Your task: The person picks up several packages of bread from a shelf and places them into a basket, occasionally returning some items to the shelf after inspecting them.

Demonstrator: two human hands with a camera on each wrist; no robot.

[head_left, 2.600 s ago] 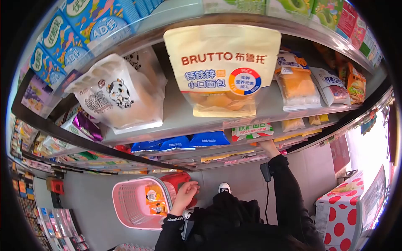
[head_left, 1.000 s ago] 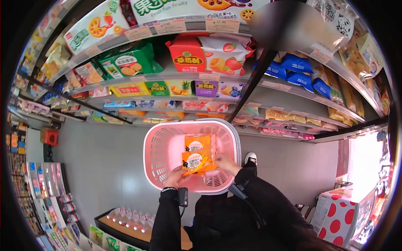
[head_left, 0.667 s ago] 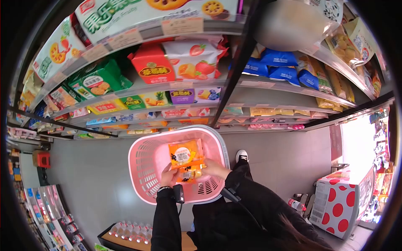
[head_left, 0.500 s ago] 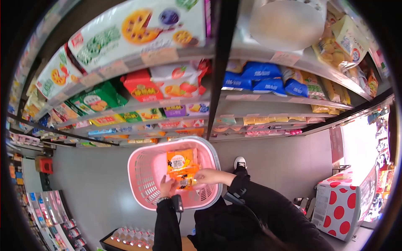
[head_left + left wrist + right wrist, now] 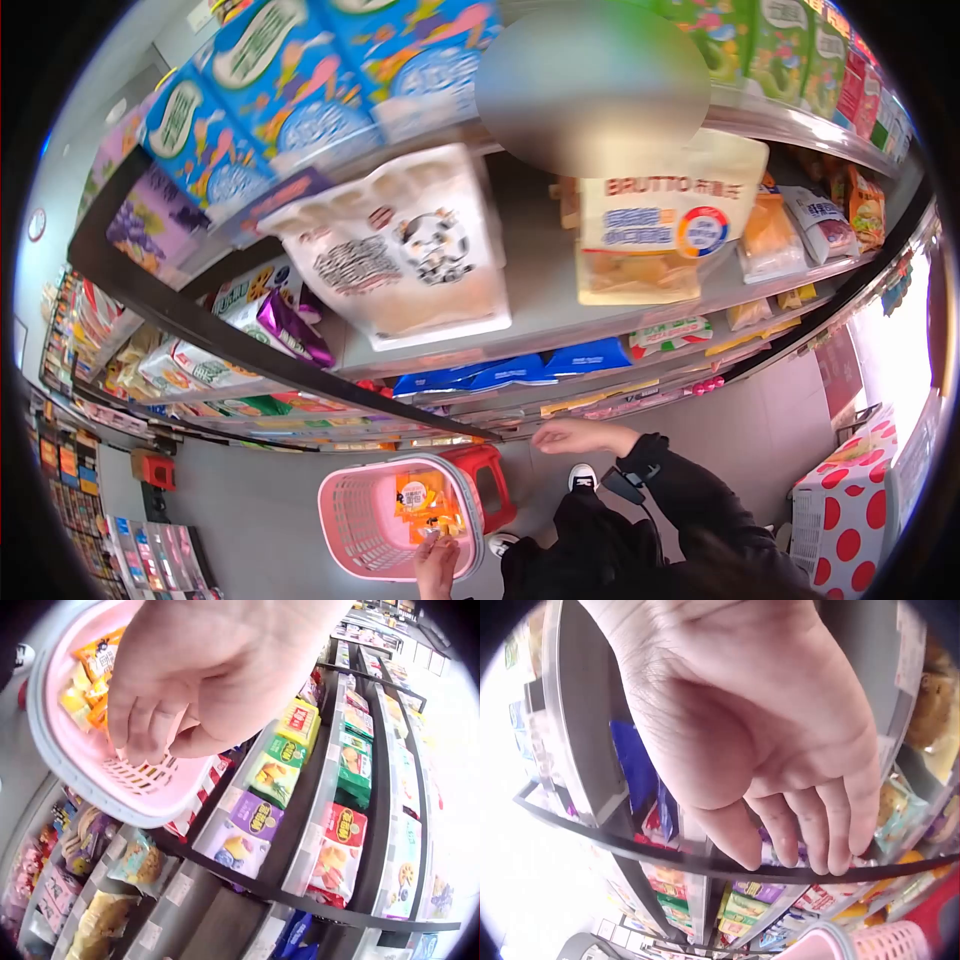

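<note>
In the head view, a pink basket (image 5: 335, 510) holds orange bread packets (image 5: 418, 494). At its near right rim hangs my left hand (image 5: 436, 564), close beside the packets. The left wrist view has this hand (image 5: 202, 682) over the basket (image 5: 124, 791), its fingers loosely bent with nothing in them. My right hand (image 5: 582, 436) is in the air between the basket and the lower shelves, holding nothing. Its palm and relaxed fingers show in the right wrist view, where the hand (image 5: 757, 742) overlaps the shelf edge and the basket rim (image 5: 840, 937) is below.
A red stool (image 5: 492, 490) adjoins the basket's right side. Snack shelves fill the front, with a cow-print bag (image 5: 410, 260), a BRUTTO bread pouch (image 5: 655, 235) and blue packets (image 5: 510, 370). A red-dotted box (image 5: 845, 510) stands on the right.
Both hands have left the orange packets in the basket; the right has moved right, out over the floor, while the left is at the rim. The head view has tilted up toward the upper shelves.
</note>
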